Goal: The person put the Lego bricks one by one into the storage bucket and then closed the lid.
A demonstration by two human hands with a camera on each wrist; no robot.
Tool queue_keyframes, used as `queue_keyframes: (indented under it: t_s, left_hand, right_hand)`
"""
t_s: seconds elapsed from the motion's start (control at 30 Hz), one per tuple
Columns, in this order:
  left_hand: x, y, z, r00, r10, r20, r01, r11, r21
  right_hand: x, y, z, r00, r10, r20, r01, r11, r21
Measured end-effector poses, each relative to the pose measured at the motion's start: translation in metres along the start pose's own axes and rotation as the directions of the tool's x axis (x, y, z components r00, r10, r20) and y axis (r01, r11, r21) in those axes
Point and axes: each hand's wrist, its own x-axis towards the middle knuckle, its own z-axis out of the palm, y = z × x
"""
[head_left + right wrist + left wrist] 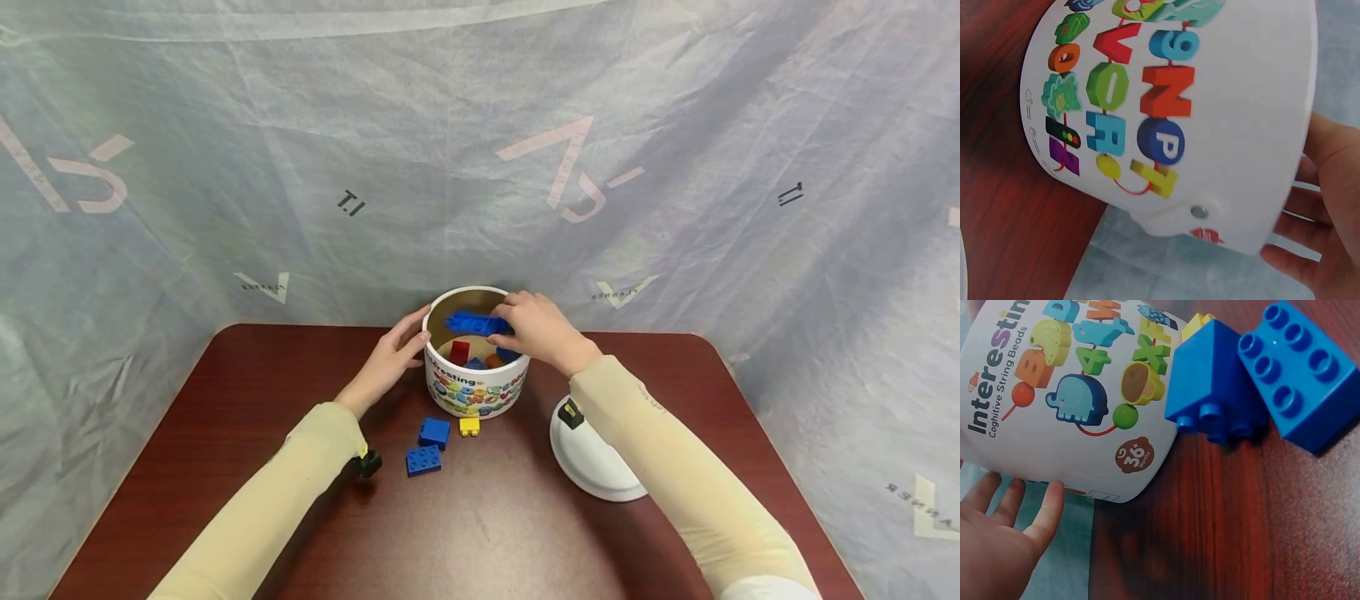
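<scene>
A white round tub point(480, 400) with printed letters and "Interesting" on its side stands at the far middle of the table. My left hand point(390, 358) rests against its left side, fingers extended along the outer wall, as the left wrist view point(1007, 534) also shows. At the right of the mouth, my right hand point(543, 329) pinches the end of a long blue toy piece point(472, 322) held over the opening. Below it inside the tub lie a red block point(460, 352) and several other pieces. In the right wrist view the tub's wall point(1241, 125) hides my right fingertips.
Two blue studded blocks, one point(434, 432) behind the other point(423, 460), and a small yellow block point(469, 427) lie in front of the tub. A round white lid point(592, 467) lies under my right forearm. A grey printed sheet point(450, 167) hangs behind the table.
</scene>
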Motion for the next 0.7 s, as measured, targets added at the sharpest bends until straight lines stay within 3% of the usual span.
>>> queue_keyframes:
  t_s: [0.4, 0.7]
  left_hand:
    - [0.000, 0.004, 0.000, 1.000, -0.010, -0.010, 0.010, 1.000, -0.004]
    - [0.000, 0.001, 0.001, 1.000, -0.013, -0.011, 0.013, 1.000, -0.004]
  right_hand:
    - [0.011, -0.008, 0.014, 1.000, 0.016, -0.004, -0.016, 0.982, -0.187]
    - [0.011, -0.004, 0.018, 0.999, 0.033, 0.010, -0.031, 0.985, -0.168]
